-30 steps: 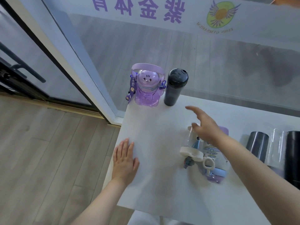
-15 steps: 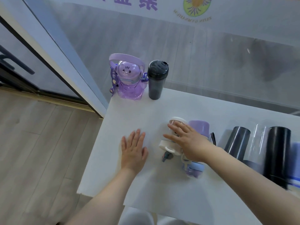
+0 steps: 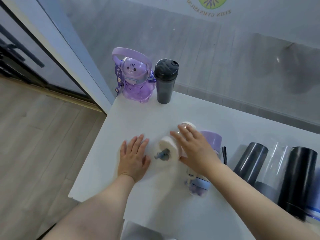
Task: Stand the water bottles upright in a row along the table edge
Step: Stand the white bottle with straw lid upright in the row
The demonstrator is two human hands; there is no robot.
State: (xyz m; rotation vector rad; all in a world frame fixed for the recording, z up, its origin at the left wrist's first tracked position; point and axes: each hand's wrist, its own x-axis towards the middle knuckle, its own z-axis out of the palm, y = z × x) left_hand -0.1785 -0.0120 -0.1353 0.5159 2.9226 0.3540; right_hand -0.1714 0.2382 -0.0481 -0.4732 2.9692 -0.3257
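Two hands are on the white table (image 3: 142, 116). The left hand (image 3: 134, 157) lies flat, fingers slightly spread, holding nothing. At its 3 o'clock the right hand (image 3: 194, 151), fingers apart, rests over a clear white-lidded bottle (image 3: 168, 149) lying on its side, not gripping it. A lilac bottle (image 3: 210, 141) lies just beside. Farther, at 12 o'clock, two stand upright by the edge: a purple bear bottle (image 3: 133, 78) and a black tumbler (image 3: 165, 82). I can't tell what any of them contain.

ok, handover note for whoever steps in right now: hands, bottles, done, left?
Left hand: flat and open on the table, holding nothing.
Right hand: laid over the white-lidded clear bottle, fingers not visibly closed.
Done: purple bear bottle and black shaker upright at the far edge.
Left: white-lidded bottle, purple bottle beside it and dark tumblers at right all lie flat.
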